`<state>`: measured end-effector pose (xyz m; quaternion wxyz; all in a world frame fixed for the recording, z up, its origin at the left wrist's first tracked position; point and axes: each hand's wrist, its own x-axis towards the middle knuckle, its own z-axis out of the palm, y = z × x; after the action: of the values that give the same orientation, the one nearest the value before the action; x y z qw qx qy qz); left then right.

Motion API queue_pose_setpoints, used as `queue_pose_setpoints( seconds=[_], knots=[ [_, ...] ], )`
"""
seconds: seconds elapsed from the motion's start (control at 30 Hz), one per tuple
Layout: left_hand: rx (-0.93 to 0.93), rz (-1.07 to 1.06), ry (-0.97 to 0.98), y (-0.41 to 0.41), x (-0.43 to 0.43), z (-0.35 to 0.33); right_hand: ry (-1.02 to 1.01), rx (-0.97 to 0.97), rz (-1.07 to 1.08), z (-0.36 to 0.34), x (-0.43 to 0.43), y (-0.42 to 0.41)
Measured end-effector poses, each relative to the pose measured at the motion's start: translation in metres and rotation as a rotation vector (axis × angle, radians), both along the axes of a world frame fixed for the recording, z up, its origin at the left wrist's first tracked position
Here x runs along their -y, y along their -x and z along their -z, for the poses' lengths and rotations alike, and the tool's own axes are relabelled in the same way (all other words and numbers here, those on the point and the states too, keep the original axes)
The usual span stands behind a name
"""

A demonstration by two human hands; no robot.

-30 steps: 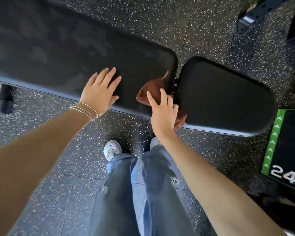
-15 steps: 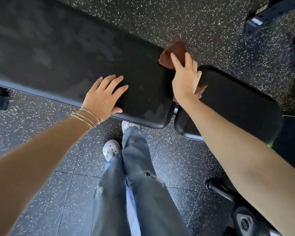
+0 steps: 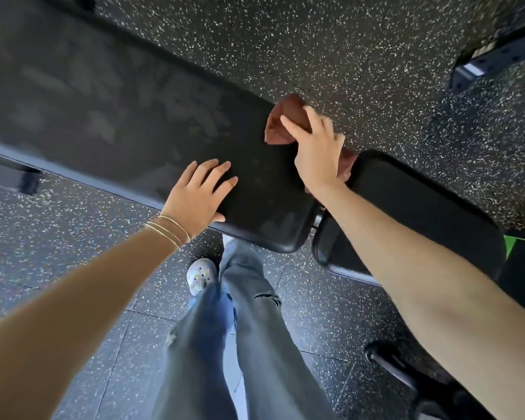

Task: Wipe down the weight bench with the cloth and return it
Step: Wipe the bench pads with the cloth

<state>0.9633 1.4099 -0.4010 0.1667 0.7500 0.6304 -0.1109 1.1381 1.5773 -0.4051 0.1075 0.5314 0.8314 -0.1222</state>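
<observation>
Your left hand [image 3: 199, 197] rests flat, fingers straight, on the surface [image 3: 119, 116], likely bracing you; your right hand [image 3: 317, 153], fingers extended, presses the cloth [image 3: 281, 118] beneath it to wipe.

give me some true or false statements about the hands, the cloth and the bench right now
1. The right hand presses the cloth onto the weight bench near the gap between its long pad and its short pad. True.
2. The left hand holds a second cloth. False: it rests flat on the long pad with straight fingers and holds nothing.
3. The cloth is bright green. False: it is reddish brown.
4. Thin bracelets circle the left wrist. True.
</observation>
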Motion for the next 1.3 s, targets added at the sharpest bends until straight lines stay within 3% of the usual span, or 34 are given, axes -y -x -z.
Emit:
queue_pose_setpoints(
  seconds=[0.13,0.3,0.4,0.53,0.67,0.87,1.0,1.17,1.3],
  knots=[
    [-0.017,-0.015,0.100,-0.001,0.000,0.005,0.185,-0.067,0.207,0.007,-0.043,0.031],
    [0.030,-0.009,0.135,0.003,-0.003,0.002,0.028,-0.127,0.012,-0.007,0.038,-0.001],
    [0.090,0.035,0.130,0.019,-0.003,-0.001,0.048,-0.147,-0.090,-0.005,0.109,-0.024],
    [0.106,0.010,0.066,0.053,-0.009,-0.007,0.024,-0.149,-0.167,-0.003,0.093,-0.020],
    [0.085,-0.112,0.026,0.094,-0.018,-0.010,0.049,-0.129,-0.014,-0.001,0.032,0.025],
    [0.112,-0.071,0.005,0.128,-0.025,-0.006,0.041,-0.134,0.347,0.012,-0.013,0.089],
    [0.143,-0.006,0.029,0.139,-0.022,-0.002,-0.053,-0.114,0.192,0.006,0.056,0.075],
    [0.154,0.064,0.056,0.158,-0.016,-0.004,0.021,-0.114,0.166,-0.001,0.158,0.071],
    [0.122,0.085,0.073,0.186,-0.008,-0.009,0.047,-0.132,0.243,-0.004,0.132,0.096]
  ],
)
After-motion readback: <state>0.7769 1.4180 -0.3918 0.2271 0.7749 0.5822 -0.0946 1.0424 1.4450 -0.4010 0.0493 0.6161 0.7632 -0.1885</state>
